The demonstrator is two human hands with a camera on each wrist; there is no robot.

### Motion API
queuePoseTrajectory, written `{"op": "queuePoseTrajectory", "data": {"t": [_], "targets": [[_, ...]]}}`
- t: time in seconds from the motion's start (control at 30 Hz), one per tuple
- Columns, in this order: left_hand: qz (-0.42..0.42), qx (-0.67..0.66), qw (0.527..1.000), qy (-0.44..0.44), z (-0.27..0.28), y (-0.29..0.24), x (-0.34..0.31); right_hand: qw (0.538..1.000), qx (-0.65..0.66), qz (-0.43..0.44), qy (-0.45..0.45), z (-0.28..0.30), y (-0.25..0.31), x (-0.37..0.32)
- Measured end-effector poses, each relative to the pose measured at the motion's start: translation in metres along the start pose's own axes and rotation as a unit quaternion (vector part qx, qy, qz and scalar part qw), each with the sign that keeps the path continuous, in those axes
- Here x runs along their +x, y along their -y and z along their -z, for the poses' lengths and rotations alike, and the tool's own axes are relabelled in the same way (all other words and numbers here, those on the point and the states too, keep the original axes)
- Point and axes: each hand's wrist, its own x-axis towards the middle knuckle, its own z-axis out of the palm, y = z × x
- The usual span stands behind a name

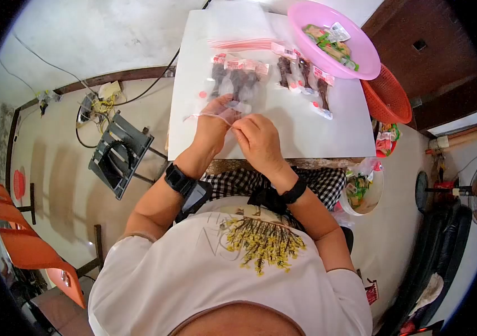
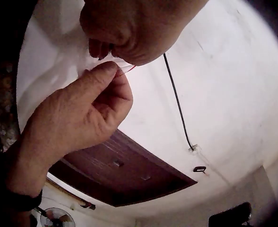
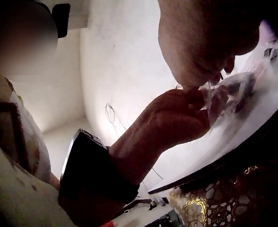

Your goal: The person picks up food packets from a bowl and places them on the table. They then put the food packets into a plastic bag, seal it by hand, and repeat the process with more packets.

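Near the front of the white table, my left hand (image 1: 211, 130) (image 2: 129, 28) grips the gathered end of a clear plastic bag (image 1: 238, 107) (image 3: 219, 101). Against it, my right hand (image 1: 259, 144) (image 2: 82, 111) (image 3: 205, 42) pinches the same end between thumb and bent forefinger. A thin reddish strip (image 2: 131, 69) shows at the fingertips in the left wrist view. Dark pieces (image 1: 237, 81) in clear bags with red-and-white tops lie just beyond my left hand. The exact hold of the left fingers is partly hidden.
More packed dark pieces (image 1: 284, 71) lie to the right. A stack of clear bags (image 1: 238, 25) lies at the back. A pink basin (image 1: 368, 50) with green packets overlaps the back right corner, above a red basket (image 1: 399, 103). A white bucket (image 1: 374, 196) stands below the table.
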Motion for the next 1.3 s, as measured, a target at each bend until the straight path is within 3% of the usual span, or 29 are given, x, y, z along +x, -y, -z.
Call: {"op": "queuePoseTrajectory", "data": {"t": [0.17,0.37,0.47,0.57,0.8,1.0,1.1,1.2,1.3], "targets": [[-0.046,0.004,0.999,-0.019,0.005,0.000,0.004,1.000,-0.006,-0.002,0.006,0.002,0.001,0.000],[0.057,0.033,0.998,0.013,0.022,-0.003,0.000,1.000,-0.019,0.005,0.009,0.003,0.001,0.001],[0.070,0.022,0.997,0.011,0.021,-0.003,-0.003,1.000,-0.020,0.010,0.006,0.003,0.000,0.002],[0.061,0.001,0.998,-0.028,0.010,-0.009,-0.007,1.000,-0.020,0.015,0.004,0.002,0.001,0.002],[-0.031,-0.009,0.999,-0.016,0.001,-0.010,-0.002,0.999,-0.014,0.017,0.027,0.005,0.000,0.001],[-0.065,0.010,0.997,-0.030,0.020,0.002,-0.014,0.989,-0.004,-0.011,0.150,0.018,-0.005,0.000],[-0.057,0.036,0.998,-0.011,0.030,0.008,-0.020,0.994,0.011,-0.007,0.108,0.027,-0.022,0.009],[-0.053,0.042,0.998,0.005,0.032,0.009,-0.028,0.991,-0.051,-0.100,0.078,0.034,-0.062,0.030],[-0.062,0.034,0.997,0.041,0.031,0.012,-0.025,0.978,-0.187,-0.067,0.067,0.032,-0.105,0.040]]}}
